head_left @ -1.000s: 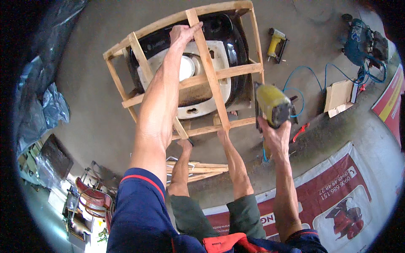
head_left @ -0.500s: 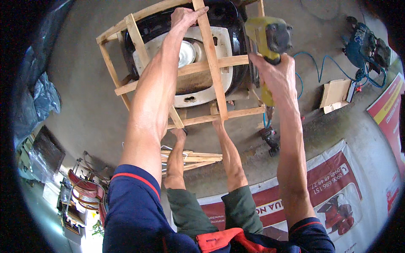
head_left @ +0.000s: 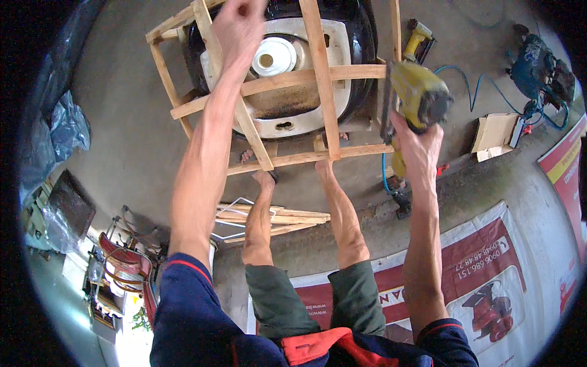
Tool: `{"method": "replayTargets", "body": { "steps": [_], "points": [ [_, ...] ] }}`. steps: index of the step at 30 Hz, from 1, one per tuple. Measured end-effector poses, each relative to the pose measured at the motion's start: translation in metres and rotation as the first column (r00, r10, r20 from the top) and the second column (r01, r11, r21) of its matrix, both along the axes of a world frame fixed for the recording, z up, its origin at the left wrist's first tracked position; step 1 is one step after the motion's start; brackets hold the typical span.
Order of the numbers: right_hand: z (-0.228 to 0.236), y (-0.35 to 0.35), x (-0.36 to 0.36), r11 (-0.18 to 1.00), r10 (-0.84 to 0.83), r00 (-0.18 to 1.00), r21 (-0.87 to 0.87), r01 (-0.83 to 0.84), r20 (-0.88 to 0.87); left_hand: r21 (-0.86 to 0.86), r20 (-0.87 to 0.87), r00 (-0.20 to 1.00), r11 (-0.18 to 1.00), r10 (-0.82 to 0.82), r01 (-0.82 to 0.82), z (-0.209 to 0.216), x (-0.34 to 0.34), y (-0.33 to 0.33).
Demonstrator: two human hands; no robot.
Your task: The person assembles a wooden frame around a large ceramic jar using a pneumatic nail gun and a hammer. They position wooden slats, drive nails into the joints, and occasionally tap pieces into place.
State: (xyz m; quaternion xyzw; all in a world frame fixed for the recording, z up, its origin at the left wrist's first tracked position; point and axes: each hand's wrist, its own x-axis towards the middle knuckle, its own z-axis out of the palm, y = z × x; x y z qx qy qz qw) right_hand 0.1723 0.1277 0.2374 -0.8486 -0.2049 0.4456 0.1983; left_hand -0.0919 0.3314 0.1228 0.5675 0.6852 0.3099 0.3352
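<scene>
My right hand (head_left: 422, 147) is wrapped round the grip of a yellow and black nail gun (head_left: 422, 98), held just beyond the right side of a wooden slat crate (head_left: 281, 84). Inside the crate lies a large black rounded body (head_left: 365, 49) with an off-white panel (head_left: 293, 122) and a white round hub (head_left: 278, 55). My left hand (head_left: 240, 27) is over the crate's far left part, close to a slanting slat (head_left: 208, 43). The top edge cuts off its fingers, and they are blurred.
A second yellow nail gun (head_left: 417, 40) lies on the floor beyond the crate. At right are a dark compressor (head_left: 537, 70) with a blue hose (head_left: 474, 92) and an open cardboard box (head_left: 494, 134). Loose wood strips (head_left: 293, 217) lie by my legs; a printed banner (head_left: 465, 263) is at lower right.
My left hand has left the middle slat and moved left and farther out. The nail gun has shifted right and slightly down. The second nail gun now shows past it.
</scene>
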Motion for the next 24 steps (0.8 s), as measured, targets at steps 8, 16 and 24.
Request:
{"method": "replayTargets", "body": {
  "steps": [8, 16, 24],
  "points": [
    [-0.027, -0.144, 0.053, 0.981, 0.16, 0.939, -0.155, -0.117, 0.303, -0.524, 0.174, 0.94, 0.78, -0.295, 0.342, 0.004, -0.036, -0.268],
    [-0.054, -0.222, 0.069, 0.967, 0.026, 0.972, -0.252, 0.034, 0.232, -0.49, -0.112, 0.667, 0.625, -0.737, 0.608, -0.082, -0.03, -0.38],
    [-0.252, -0.255, 0.178, 0.999, 0.016, 0.954, -0.055, 0.0, 0.3, 0.234, -0.398, 0.863, 0.876, -0.31, 0.423, -0.037, -0.065, -0.197]
  ]
}}
